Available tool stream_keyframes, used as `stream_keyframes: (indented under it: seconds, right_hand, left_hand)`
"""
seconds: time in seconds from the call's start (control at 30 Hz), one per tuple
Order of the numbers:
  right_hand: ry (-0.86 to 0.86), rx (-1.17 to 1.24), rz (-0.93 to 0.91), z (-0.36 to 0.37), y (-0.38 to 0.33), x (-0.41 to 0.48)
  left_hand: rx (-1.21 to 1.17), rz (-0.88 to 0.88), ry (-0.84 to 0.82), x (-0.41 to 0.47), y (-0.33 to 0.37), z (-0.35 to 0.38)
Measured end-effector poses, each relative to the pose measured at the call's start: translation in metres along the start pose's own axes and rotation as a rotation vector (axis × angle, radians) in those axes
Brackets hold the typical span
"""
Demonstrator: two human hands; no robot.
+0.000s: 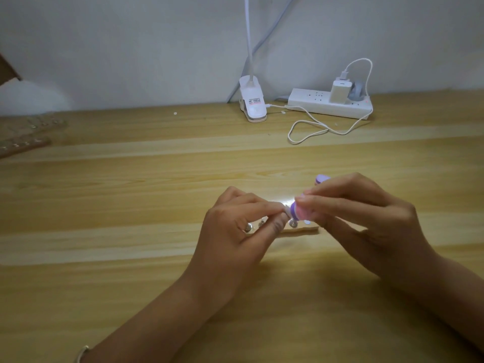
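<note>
My right hand [358, 218] pinches a small purple and pink lit gadget [301, 214] between thumb and fingers, just above the wooden table [157, 179]. My left hand [241, 226] pinches a tiny pale piece [286, 208] at the gadget's left end. Under both hands lies a pale strip [377, 230] carrying several round button cells [248, 227]; my hands hide part of it. A purple cap-like piece [321, 178] shows just behind my right fingers.
A white clip lamp [252, 106] stands at the table's back edge, its cable [309, 128] looping to a white power strip [330, 104] with a charger plugged in. More strips with button cells [23, 142] lie at the far left. A wall rises behind.
</note>
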State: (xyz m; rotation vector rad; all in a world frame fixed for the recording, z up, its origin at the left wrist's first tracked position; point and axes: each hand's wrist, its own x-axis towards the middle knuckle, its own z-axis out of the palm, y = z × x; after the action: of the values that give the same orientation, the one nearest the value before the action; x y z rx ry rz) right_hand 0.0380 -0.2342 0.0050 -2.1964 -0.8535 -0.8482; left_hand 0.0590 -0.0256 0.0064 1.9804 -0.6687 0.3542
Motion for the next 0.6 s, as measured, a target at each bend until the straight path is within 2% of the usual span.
stream_keyframes:
  seconds: [0.13,0.3,0.4,0.6]
  right_hand:
    - [-0.023,-0.012,-0.083,0.009,-0.011,-0.004]
    - [0.018,0.006,0.005,0.003,-0.005,0.001]
    - [-0.020,0.001,-0.094,0.008,-0.014,-0.003]
    - [0.039,-0.004,-0.011,0.006,-0.005,0.000]
  left_hand:
    - [-0.044,-0.007,-0.009,-0.002,-0.001,0.000]
    - [-0.078,-0.035,-0.030,0.000,0.000,0.000]
    - [-0.114,-0.046,-0.017,0.000,-0.002,-0.001]
    - [-0.115,-0.041,-0.038,0.000,-0.001,-0.001]
